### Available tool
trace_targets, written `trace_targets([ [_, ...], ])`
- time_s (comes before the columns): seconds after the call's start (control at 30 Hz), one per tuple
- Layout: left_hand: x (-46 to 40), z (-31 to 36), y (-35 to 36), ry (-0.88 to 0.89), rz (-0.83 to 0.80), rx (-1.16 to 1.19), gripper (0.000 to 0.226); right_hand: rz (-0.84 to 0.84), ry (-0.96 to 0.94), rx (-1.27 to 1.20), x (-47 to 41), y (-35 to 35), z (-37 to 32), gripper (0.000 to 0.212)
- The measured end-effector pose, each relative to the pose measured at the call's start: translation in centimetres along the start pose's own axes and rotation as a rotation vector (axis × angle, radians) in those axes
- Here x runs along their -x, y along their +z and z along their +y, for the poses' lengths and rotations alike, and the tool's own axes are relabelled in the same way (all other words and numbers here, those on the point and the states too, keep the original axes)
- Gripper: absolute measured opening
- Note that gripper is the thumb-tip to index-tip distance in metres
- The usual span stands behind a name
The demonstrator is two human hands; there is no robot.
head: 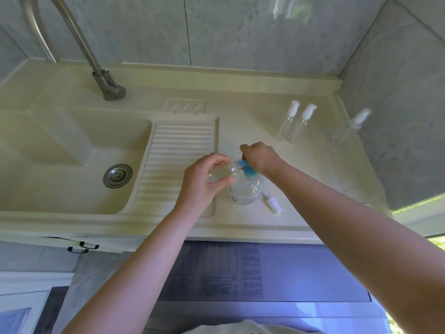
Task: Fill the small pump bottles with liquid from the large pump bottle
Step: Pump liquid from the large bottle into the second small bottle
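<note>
Two hands busy: left hand (pixel 204 179) pinches a small clear bottle (pixel 218 174) at the spout; right hand (pixel 261 157) curls over the large bottle's (pixel 248 191) blue pump (pixel 248 171), label unreadable.

Surface: I see a cream countertop (pixel 240 227) with a moulded sink (pixel 72 150) and a ribbed washboard slope (pixel 178 160).
Back left: a metal tap (pixel 106 83) stands on it.
Back right: two small pump bottles (pixel 297 121) stand just beside each other; a third (pixel 356 124) stands apart by the wall.
Centre: the large pump bottle (pixel 248 189) stands here.
Beside it: a loose white pump head (pixel 273 202) lies flat.
</note>
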State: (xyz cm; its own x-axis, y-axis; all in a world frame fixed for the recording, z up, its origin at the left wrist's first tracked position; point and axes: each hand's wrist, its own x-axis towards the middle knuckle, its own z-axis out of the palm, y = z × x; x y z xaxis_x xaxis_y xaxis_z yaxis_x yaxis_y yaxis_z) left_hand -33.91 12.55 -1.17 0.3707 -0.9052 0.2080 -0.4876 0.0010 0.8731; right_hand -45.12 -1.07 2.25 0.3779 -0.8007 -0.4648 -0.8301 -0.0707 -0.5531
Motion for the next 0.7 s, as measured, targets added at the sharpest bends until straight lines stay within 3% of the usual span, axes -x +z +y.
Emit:
trace_targets([
  [0.2,0.16,-0.15,-0.05,-0.003,-0.004,0.0,0.04,0.106,0.0,0.042,-0.17,0.78,0.05,0.037],
  [0.43,-0.06,0.02,-0.1,-0.009,-0.003,0.01,0.041,-0.041,-0.013,0.033,-0.08,-0.19,-0.09,0.033],
  [0.7,0.18,-0.24,-0.07,-0.006,-0.011,-0.015,0.041,0.057,0.008,0.035,-0.24,0.4,0.05,0.042],
])
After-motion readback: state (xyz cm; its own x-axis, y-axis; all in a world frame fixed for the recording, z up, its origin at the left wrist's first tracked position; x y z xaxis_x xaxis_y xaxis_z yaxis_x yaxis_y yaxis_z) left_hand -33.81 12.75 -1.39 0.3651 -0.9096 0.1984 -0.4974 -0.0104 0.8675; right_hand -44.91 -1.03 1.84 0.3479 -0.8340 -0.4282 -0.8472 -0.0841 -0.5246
